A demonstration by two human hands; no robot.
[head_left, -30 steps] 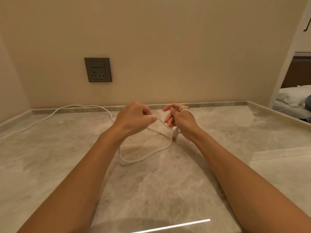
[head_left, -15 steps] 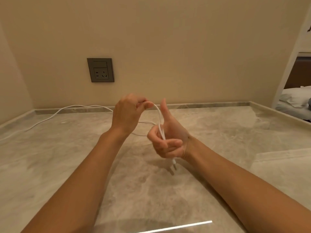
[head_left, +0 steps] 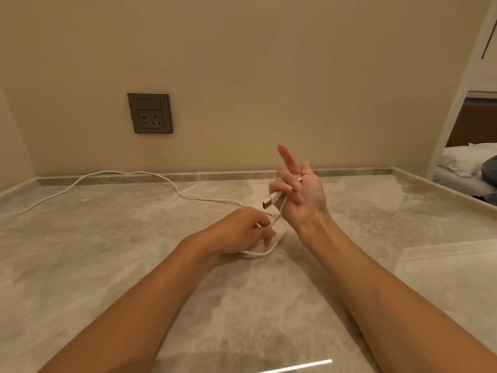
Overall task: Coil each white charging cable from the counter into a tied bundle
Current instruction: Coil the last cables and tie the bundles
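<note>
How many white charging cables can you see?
1. The white cable runs from the counter's left side through the left hand to the right hand holding its USB plug. No others show.

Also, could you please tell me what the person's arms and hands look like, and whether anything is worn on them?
The left hand and right hand are bare, with no gloves, and no rings on the fingers that show. Neither wrist carries a watch or bracelet, and both forearms are uncovered down to the bottom of the picture, with no sleeve in view.
</note>
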